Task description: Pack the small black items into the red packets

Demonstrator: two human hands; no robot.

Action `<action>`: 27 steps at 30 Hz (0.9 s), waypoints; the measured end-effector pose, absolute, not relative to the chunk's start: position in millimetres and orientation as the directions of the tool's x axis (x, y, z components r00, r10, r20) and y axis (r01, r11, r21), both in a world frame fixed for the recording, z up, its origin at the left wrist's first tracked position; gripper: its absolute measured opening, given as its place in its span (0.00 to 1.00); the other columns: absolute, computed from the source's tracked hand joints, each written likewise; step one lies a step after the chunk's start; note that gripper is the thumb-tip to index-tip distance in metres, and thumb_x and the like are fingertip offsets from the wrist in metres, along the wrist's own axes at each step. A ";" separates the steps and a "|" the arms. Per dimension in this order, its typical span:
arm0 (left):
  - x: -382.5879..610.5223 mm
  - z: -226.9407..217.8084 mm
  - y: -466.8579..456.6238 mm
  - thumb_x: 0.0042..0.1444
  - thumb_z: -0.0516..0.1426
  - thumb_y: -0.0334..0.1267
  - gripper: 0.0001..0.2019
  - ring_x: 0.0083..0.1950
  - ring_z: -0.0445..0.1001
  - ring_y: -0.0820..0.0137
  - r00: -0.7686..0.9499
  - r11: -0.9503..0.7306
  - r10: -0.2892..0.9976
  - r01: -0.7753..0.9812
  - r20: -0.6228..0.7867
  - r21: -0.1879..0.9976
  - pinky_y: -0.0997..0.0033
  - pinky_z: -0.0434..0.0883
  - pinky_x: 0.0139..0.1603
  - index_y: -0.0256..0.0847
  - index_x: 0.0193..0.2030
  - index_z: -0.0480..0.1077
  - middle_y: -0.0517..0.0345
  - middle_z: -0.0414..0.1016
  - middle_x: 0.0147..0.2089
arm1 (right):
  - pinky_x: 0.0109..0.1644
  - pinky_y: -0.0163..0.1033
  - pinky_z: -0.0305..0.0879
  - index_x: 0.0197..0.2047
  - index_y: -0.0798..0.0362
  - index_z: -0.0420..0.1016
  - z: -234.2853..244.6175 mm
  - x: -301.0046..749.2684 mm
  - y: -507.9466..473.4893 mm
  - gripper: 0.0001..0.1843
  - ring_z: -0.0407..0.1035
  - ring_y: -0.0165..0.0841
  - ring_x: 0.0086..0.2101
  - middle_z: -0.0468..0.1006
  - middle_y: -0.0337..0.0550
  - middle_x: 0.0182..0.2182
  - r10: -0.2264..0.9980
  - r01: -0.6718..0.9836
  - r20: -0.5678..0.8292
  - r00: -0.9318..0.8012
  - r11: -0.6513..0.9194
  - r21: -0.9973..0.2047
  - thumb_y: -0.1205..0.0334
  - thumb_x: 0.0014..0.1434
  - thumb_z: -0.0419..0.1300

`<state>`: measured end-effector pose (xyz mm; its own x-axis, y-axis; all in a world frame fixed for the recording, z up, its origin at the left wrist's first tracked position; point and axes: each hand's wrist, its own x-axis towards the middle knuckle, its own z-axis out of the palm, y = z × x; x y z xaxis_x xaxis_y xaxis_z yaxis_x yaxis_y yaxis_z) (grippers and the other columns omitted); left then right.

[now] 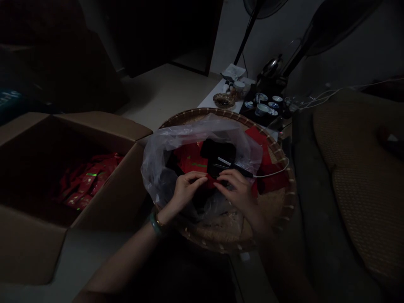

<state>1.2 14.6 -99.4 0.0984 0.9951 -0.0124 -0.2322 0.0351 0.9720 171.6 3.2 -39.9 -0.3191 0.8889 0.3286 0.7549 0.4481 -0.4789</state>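
My left hand (187, 188) pinches the left end of a small red packet (210, 182), thumb against fingers. On the packet's right end, the thumb and fingertips of my right hand (238, 189) are closed. Both hands are above a clear plastic bag (158, 145), which lies spread open in a round woven bamboo tray (288, 206). Inside the bag are more red packets (189, 158) and some black items. A black device (216, 166) with a pale stripe lies just beyond my fingers, and a white cable (271, 173) runs right from it. Dim light hides the packet's details.
At left stands an open cardboard box (110, 198) with many shiny red packets (91, 181) inside. Beyond the tray are small cups (261, 109) and a brown ashtray-like dish (224, 100) on a low table. Woven seat mats (366, 202) lie at right.
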 end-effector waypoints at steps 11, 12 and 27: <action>2.0 -98.2 16.4 0.49 0.59 0.39 0.07 0.31 0.72 0.72 0.164 0.062 0.986 -0.222 -0.025 0.973 0.76 0.67 0.34 0.37 0.30 0.74 0.58 0.76 0.30 | 0.33 0.35 0.63 0.27 0.52 0.73 -41.3 175.4 13.2 0.10 0.66 0.30 0.31 0.72 0.43 0.31 0.869 0.755 0.099 -0.486 0.474 -0.454 0.56 0.56 0.58; 2.5 -98.5 16.4 0.48 0.59 0.39 0.07 0.29 0.71 0.73 0.162 0.099 0.985 -0.245 -0.060 0.964 0.77 0.66 0.32 0.36 0.29 0.73 0.59 0.75 0.28 | 0.31 0.34 0.62 0.29 0.52 0.73 -44.3 174.4 12.1 0.09 0.66 0.29 0.29 0.72 0.42 0.31 0.899 0.751 0.116 -0.423 0.419 -0.510 0.55 0.55 0.59; 7.6 -98.9 15.2 0.44 0.61 0.43 0.12 0.24 0.63 0.79 0.227 0.297 0.949 -0.418 -0.218 0.858 0.80 0.59 0.26 0.34 0.28 0.70 0.63 0.69 0.23 | 0.24 0.32 0.60 0.25 0.55 0.72 -68.3 171.9 11.7 0.15 0.64 0.28 0.22 0.72 0.39 0.22 0.988 0.455 -0.095 0.121 -0.141 -0.879 0.52 0.40 0.67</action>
<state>7.6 15.2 -98.9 0.2268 0.9493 -0.2176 -0.4183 0.2967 0.8585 171.9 11.7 -68.3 0.1214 0.9880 -0.0955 0.4547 -0.1409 -0.8794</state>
